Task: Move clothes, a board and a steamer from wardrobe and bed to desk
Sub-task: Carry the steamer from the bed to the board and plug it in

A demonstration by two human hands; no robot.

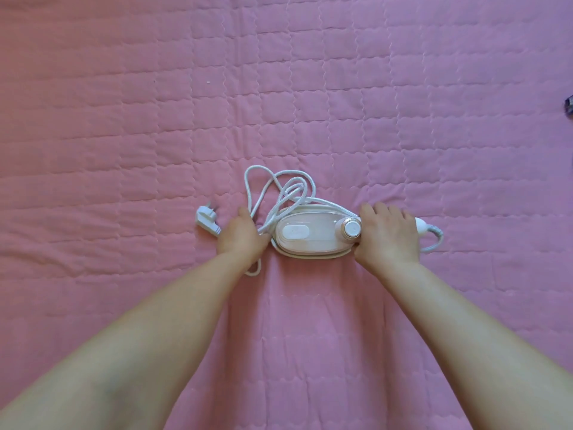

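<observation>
bed (pixel 124 119): pink quilted cover filled pretty much the whole view, no desk, board or clothes in sight anywhere.

steamer (pixel 313 235): small white and pale pink unit, lay flat in the middle of the bed, knob end pointing right.

right hand (pixel 389 232): curled over the right end of the steamer next to the knob, fingers draped over the far side. Looked like a closing grip, but honestly couldn't tell if it was clamped tight yet.

left hand (pixel 240 232): sat against the left end of the steamer, right on top of the cord, fingers bent down. Same deal, touching but grip strength not clear.

cord (pixel 279 187): white, in a loose messy loop on the far side of the steamer, another bit sticking out past the right hand.

plug (pixel 206 218): lay on the cover just left of the left hand, free.

step: I'd say this was the steamer pickup off the bed.

next move: probably needed the loose cord and plug gathered in before lifting, otherwise they'd dangle or snag on the way to the desk.
</observation>
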